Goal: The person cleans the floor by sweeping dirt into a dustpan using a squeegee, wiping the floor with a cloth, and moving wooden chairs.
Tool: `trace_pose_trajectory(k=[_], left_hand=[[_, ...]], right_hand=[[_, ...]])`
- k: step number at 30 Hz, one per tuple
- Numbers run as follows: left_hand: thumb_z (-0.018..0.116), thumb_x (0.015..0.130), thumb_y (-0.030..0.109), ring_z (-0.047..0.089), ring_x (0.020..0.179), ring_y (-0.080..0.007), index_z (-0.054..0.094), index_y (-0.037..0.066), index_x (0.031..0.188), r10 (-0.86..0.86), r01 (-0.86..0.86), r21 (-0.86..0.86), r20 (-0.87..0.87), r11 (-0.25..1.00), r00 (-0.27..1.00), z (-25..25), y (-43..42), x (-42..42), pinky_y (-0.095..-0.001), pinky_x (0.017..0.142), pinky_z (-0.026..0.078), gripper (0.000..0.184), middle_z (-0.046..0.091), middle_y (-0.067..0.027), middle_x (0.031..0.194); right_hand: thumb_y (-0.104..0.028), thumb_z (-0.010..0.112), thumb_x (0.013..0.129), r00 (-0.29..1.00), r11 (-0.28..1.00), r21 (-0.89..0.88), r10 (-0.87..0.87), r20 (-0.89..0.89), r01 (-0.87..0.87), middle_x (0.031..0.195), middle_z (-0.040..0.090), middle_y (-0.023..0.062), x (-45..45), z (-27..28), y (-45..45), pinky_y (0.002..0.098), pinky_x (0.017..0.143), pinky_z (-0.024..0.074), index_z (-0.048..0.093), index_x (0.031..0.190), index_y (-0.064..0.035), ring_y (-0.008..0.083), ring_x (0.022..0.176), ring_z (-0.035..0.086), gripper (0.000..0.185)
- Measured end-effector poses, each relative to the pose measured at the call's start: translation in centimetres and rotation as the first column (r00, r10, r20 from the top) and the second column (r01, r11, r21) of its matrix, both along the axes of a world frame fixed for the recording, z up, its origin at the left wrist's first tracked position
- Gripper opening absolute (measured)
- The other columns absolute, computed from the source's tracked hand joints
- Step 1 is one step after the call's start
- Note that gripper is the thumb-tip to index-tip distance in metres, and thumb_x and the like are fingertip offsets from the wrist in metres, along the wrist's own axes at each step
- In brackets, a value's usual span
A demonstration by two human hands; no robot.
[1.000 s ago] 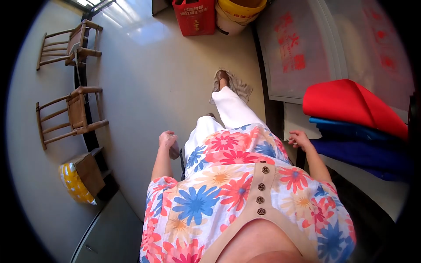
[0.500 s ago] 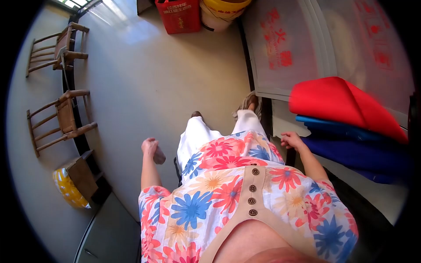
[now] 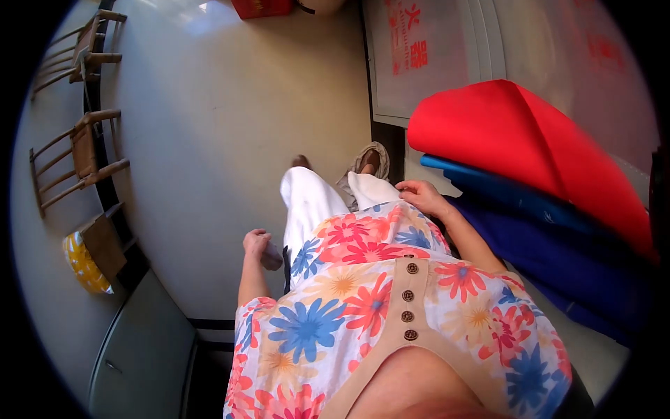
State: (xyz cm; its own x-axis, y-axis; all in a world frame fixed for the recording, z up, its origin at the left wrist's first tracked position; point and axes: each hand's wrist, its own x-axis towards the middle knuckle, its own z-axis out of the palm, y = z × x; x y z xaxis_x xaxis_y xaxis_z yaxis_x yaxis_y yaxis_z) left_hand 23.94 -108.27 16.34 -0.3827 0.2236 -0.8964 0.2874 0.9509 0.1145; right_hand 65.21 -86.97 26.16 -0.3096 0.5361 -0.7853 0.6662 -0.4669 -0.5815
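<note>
My left hand (image 3: 256, 241) hangs beside my left hip, its fingers closed round a small greyish thing (image 3: 271, 258) whose kind I cannot make out. My right hand (image 3: 423, 196) is in front of my right thigh, fingers loosely bent and partly apart, with nothing visible in them. Its fingertips are at the white trousers (image 3: 309, 202); whether they touch the cloth I cannot tell. To the right of that hand lie folded or rolled sheets, a red one (image 3: 502, 140) on top, a blue one (image 3: 516, 192) and a dark blue one (image 3: 544, 251) below.
Two wooden chairs (image 3: 85, 150) stand along the left wall, near a yellow patterned cushion (image 3: 86, 264). A grey cabinet door (image 3: 143, 349) is at lower left. Ahead on the floor (image 3: 237, 105) sits a red bag (image 3: 262, 7). Grey panels with red lettering (image 3: 436, 63) line the right.
The view has shifted forward, with chairs and bag sliding toward the edges. My right hand has swung inward to the front of my thigh. My left hand still holds the greyish thing.
</note>
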Motion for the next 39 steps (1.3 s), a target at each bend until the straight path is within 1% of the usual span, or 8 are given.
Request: trace_pose_trajectory(k=[5, 9, 16, 18, 21, 26, 30, 39], left_hand=[[0.064, 0.062, 0.019, 0.060, 0.077, -0.0182, 0.062, 0.007, 0.093, -0.024, 0.025, 0.069, -0.011, 0.997, 1.000, -4.3, -1.3, -1.5, -0.0277, 0.072, 0.046, 0.033, 0.063, -0.0099, 0.084], [0.062, 0.062, 0.020, 0.060, 0.080, -0.0202, 0.062, 0.009, 0.094, 0.117, -0.100, 0.127, -0.127, 0.987, 0.985, -4.3, 1.7, -5.1, -0.0288, 0.074, 0.046, 0.035, 0.063, -0.0103, 0.086], [0.061, 0.064, 0.012, 0.059, 0.079, -0.0198, 0.061, 0.011, 0.096, 0.146, -0.121, 0.174, -0.139, 0.977, 0.979, -5.3, 7.0, -3.5, -0.0294, 0.074, 0.047, 0.032, 0.062, -0.0099, 0.087], [0.063, 0.063, 0.017, 0.059, 0.082, -0.0203, 0.062, 0.011, 0.094, 0.072, -0.041, 0.206, -0.147, 0.978, 0.986, -8.3, 6.6, -2.7, -0.0289, 0.075, 0.046, 0.031, 0.062, -0.0105, 0.087], [0.061, 0.060, 0.020, 0.059, 0.084, -0.0226, 0.063, 0.011, 0.094, 0.040, -0.015, 0.243, -0.098, 0.970, 0.994, -7.2, 6.4, -2.3, -0.0295, 0.078, 0.045, 0.035, 0.062, -0.0123, 0.089], [0.059, 0.058, 0.019, 0.056, 0.091, -0.0251, 0.063, 0.013, 0.093, 0.086, -0.064, 0.166, -0.125, 0.984, 0.988, -7.5, -2.1, -2.3, -0.0320, 0.081, 0.045, 0.036, 0.060, -0.0115, 0.095], [0.059, 0.057, 0.019, 0.056, 0.092, -0.0248, 0.063, 0.014, 0.093, 0.160, -0.160, 0.010, -0.146, 0.987, 0.976, -6.8, -12.0, 0.1, -0.0315, 0.082, 0.045, 0.037, 0.060, -0.0106, 0.095], [0.069, 0.059, 0.023, 0.058, 0.090, -0.0210, 0.064, 0.014, 0.091, 0.388, -0.403, -0.115, -0.130, 0.908, 0.912, -2.2, -27.1, 15.9, -0.0297, 0.082, 0.044, 0.033, 0.061, -0.0080, 0.095]], right_hand=[[-0.013, 0.052, 0.073, 0.996, 0.989, 0.128, 0.068, 0.060, -0.075, 0.066, 0.059, 0.0069, 1.6, 0.0, -0.7, 0.0237, 0.053, 0.0434, 0.057, 0.097, 0.0019, 0.0114, 0.059, 0.056, 0.028], [-0.008, 0.050, 0.076, 0.988, 0.985, -0.095, -0.141, 0.067, 0.147, 0.072, 0.059, 0.0064, 2.5, -1.2, -0.2, 0.0224, 0.060, 0.0437, 0.051, 0.103, 0.0054, 0.0114, 0.062, 0.056, 0.031], [-0.005, 0.048, 0.075, 0.993, 0.995, -0.063, -0.069, 0.098, 0.075, 0.070, 0.058, 0.0058, 4.0, -4.6, -0.6, 0.0229, 0.054, 0.0433, 0.051, 0.104, 0.0042, 0.0106, 0.058, 0.054, 0.031], [-0.006, 0.050, 0.074, 0.989, 0.992, -0.122, 0.001, 0.145, 0.017, 0.073, 0.059, 0.0063, 4.7, -4.6, -1.6, 0.0215, 0.047, 0.0406, 0.050, 0.103, 0.0026, 0.0105, 0.057, 0.056, 0.031], [-0.008, 0.051, 0.074, 0.981, 0.978, -0.205, 0.070, 0.182, -0.032, 0.074, 0.060, 0.0066, 4.9, -4.1, -3.2, 0.0225, 0.048, 0.0421, 0.051, 0.104, 0.0016, 0.0119, 0.060, 0.058, 0.032], [-0.009, 0.053, 0.073, 0.976, 0.985, -0.089, 0.158, 0.147, -0.146, 0.067, 0.061, 0.0069, 2.2, -2.9, -2.0, 0.0231, 0.055, 0.0438, 0.055, 0.101, 0.0018, 0.0120, 0.060, 0.059, 0.030], [-0.008, 0.048, 0.074, 0.968, 0.970, 0.000, 0.243, 0.063, -0.243, 0.079, 0.060, 0.0076, -0.3, -1.9, 0.5, 0.0232, 0.052, 0.0427, 0.052, 0.104, 0.0021, 0.0128, 0.065, 0.059, 0.031], [-0.013, 0.051, 0.075, 0.899, 0.881, 0.216, 0.437, -0.028, -0.422, 0.072, 0.061, 0.0082, -2.2, -1.6, -3.6, 0.0235, 0.053, 0.0444, 0.056, 0.100, -0.0004, 0.0127, 0.063, 0.059, 0.029]])
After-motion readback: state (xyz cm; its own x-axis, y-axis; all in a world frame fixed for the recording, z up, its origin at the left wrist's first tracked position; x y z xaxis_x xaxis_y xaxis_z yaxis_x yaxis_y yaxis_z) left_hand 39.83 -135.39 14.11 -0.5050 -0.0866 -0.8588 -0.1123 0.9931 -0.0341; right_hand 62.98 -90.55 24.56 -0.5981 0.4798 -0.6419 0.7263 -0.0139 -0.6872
